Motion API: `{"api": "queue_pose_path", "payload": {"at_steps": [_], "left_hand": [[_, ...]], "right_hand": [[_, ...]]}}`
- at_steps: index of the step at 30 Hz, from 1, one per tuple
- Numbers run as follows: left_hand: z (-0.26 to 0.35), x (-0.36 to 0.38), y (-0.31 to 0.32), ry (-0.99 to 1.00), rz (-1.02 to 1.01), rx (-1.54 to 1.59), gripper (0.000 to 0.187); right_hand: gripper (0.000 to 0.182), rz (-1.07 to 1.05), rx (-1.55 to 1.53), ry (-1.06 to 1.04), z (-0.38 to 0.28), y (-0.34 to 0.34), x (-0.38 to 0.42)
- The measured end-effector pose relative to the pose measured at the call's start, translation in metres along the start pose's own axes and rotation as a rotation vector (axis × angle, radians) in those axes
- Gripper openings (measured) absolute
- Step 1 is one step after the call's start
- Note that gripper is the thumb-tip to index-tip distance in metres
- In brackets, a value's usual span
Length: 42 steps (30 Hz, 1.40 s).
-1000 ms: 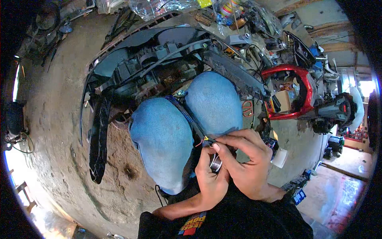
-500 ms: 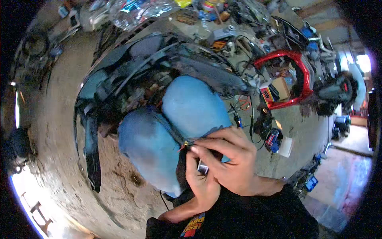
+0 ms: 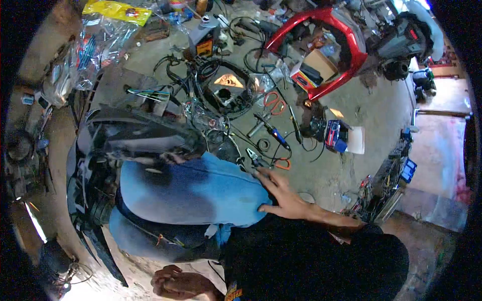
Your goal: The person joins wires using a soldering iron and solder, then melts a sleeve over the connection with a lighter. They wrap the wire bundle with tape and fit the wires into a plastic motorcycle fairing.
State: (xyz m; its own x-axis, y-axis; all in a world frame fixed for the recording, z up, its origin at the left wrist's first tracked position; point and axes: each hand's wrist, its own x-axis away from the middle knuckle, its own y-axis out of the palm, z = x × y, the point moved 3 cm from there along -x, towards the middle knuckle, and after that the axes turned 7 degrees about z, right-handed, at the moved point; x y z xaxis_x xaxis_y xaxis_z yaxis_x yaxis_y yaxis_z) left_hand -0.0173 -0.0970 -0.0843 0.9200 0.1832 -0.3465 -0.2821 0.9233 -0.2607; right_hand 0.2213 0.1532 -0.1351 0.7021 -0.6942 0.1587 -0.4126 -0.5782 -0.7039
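- Head view: right hand open, fingers spread, palm resting on the blue-jeaned knee, fingertips pointing far-left.
- Pliers with orange handles lie on the concrete floor just beyond those fingertips, long axis running left to right; right hand is the nearer one.
- Left hand at near edge, curled closed; contents cannot be told.
- Red fairing far right. No readable writing.

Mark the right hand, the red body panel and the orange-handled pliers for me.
right hand (image 3: 283, 196), head view, back of the hand.
red body panel (image 3: 351, 47), head view, right side of its curved rim.
orange-handled pliers (image 3: 273, 103), head view, handle loop.
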Motion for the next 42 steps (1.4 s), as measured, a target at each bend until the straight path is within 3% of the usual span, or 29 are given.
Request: {"api": "queue_pose_path", "payload": {"at_steps": [2,6,9,12,13,15,16,17,18,20,23,27,30,31,34,35,37,42], "left_hand": [[-0.024,0.021,-0.007,0.135,-0.092,-0.262,0.041],[-0.072,0.08,-0.045,0.243,-0.115,-0.639,0.049],[-0.093,0.098,-0.074,0.204,-0.203,-0.721,0.051],[-0.094,0.099,-0.091,0.163,-0.285,-0.757,0.053],[-0.091,0.101,-0.095,0.142,-0.302,-0.769,0.053],[-0.089,0.107,-0.096,0.102,-0.333,-0.779,0.055],[-0.089,0.11,-0.096,0.083,-0.348,-0.773,0.056],[-0.088,0.115,-0.092,0.072,-0.359,-0.763,0.056],[-0.088,0.12,-0.091,0.056,-0.378,-0.756,0.057],[-0.086,0.131,-0.087,0.03,-0.406,-0.727,0.058],[-0.078,0.14,-0.081,0.001,-0.414,-0.639,0.061],[-0.051,0.118,-0.065,-0.024,-0.279,-0.246,0.064],[-0.004,0.099,-0.036,-0.065,-0.214,0.057,0.061],[0.019,0.086,-0.021,-0.049,-0.279,0.028,0.048],[0.062,0.058,0.0,-0.134,-0.496,-0.152,0.022],[0.075,0.052,0.013,-0.132,-0.407,-0.147,0.013],[0.089,0.041,0.026,-0.172,-0.43,-0.116,0.015],[0.104,0.023,0.046,-0.387,-0.556,-0.122,0.028]], "right_hand": [[0.103,-0.209,-0.085,0.072,0.033,0.026,0.019],[0.115,-0.191,-0.22,-0.023,0.03,0.015,0.0],[0.117,-0.135,-0.153,-0.004,0.033,0.029,-0.007],[0.113,-0.066,-0.224,-0.112,0.02,0.02,-0.022],[0.09,0.03,-0.187,-0.228,0.008,0.007,-0.025],[0.071,0.078,-0.263,-0.449,0.01,0.005,0.0],[0.061,0.125,-0.291,-0.558,0.008,0.002,0.005],[0.037,0.114,-0.438,-0.69,0.004,0.005,0.004],[0.041,-0.021,-0.355,-0.809,-0.001,0.002,0.01],[0.037,-0.107,-0.213,-0.738,-0.022,0.007,0.011],[0.046,-0.264,0.082,-0.719,-0.022,0.044,0.024],[0.045,-0.402,0.319,-0.848,-0.042,0.058,0.018],[0.038,-0.572,0.177,-0.21,-0.049,0.07,0.014],[0.033,-0.474,0.249,-0.53,-0.044,0.076,0.016],[0.032,-0.456,0.313,-0.769,-0.046,0.065,0.017],[0.032,-0.543,0.355,-0.727,-0.046,0.065,0.017],[0.034,-0.71,0.446,-0.622,-0.045,0.065,0.02],[0.046,-0.864,0.345,-0.74,-0.063,0.031,0.001]]}}
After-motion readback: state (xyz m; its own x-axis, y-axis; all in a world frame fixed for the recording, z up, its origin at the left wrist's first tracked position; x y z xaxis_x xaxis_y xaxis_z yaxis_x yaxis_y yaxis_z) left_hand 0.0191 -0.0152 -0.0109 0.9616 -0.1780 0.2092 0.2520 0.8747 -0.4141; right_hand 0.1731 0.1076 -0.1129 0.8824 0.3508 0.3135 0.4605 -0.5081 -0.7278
